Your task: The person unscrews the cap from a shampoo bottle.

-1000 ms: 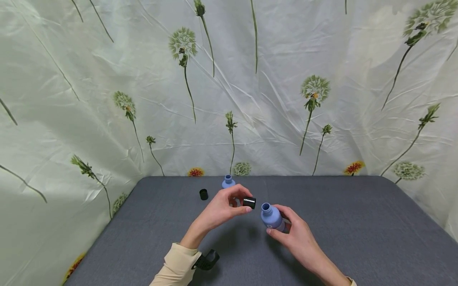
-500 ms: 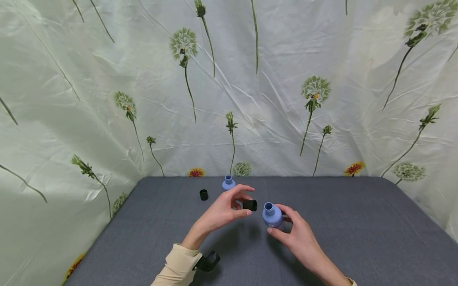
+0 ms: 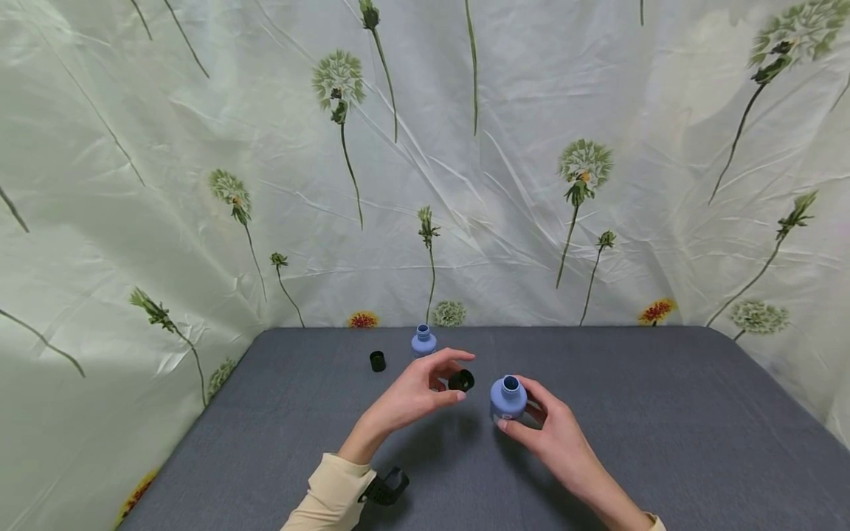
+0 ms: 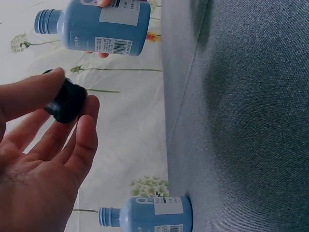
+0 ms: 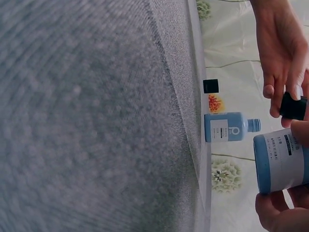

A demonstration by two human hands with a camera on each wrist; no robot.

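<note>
My left hand (image 3: pixel 418 387) pinches a black screw cap (image 3: pixel 461 380) between thumb and fingers, its hollow end tilted to the right; the index finger sticks out straight above it. To its right, my right hand (image 3: pixel 561 435) grips a blue bottle (image 3: pixel 508 400) round the body, with the uncapped threaded neck up. A small gap separates cap and bottle. In the left wrist view, white labels with a barcode show on the held bottle (image 4: pixel 108 26), raised above the table. The right wrist view shows the cap (image 5: pixel 293 106) close to the bottle's shoulder.
A second uncapped blue bottle (image 3: pixel 423 341) stands on the grey cloth-covered table (image 3: pixel 637 413) behind my left hand. Left of it a second black cap (image 3: pixel 378 361) sits on the table. A flower-printed curtain (image 3: pixel 505 184) hangs along the back.
The right hand has turned the bottle more upright and moved it slightly right, away from the cap. In the left hand, the cap has rotated and the index finger has lifted off it.
</note>
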